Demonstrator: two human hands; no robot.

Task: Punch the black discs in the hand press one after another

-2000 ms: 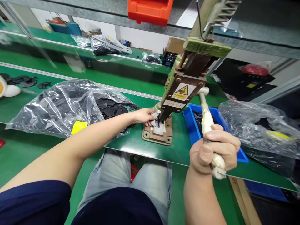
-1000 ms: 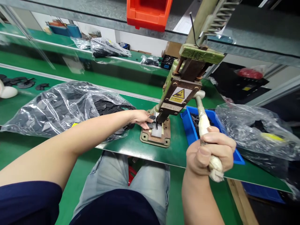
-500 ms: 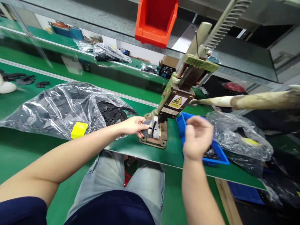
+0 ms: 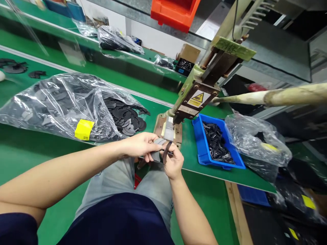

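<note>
My left hand [image 4: 141,144] is closed on a flat grey plastic piece [image 4: 156,155], held in front of the hand press [image 4: 189,90]. Close against it, my right hand [image 4: 174,162] pinches a dark curved strip [image 4: 167,152] at the piece's right side. Whether strip and piece are joined cannot be made out, as the fingers cover part of both. Just beyond the hands lies the press base [image 4: 178,135], with a light grey block fixture [image 4: 169,131] on it under the ram.
Left of the press lies a clear bag [image 4: 63,105] of flat dark pieces, some spilling out [image 4: 125,117]. A blue bin [image 4: 201,156] of small black parts stands right, beside another plastic bag [image 4: 258,146]. The press lever [image 4: 270,97] reaches rightward; an orange bin [image 4: 173,15] hangs above.
The grey piece has come off the press base toward my body in my left hand. My right hand has moved left from over the blue bin and closed on the dark strip.
</note>
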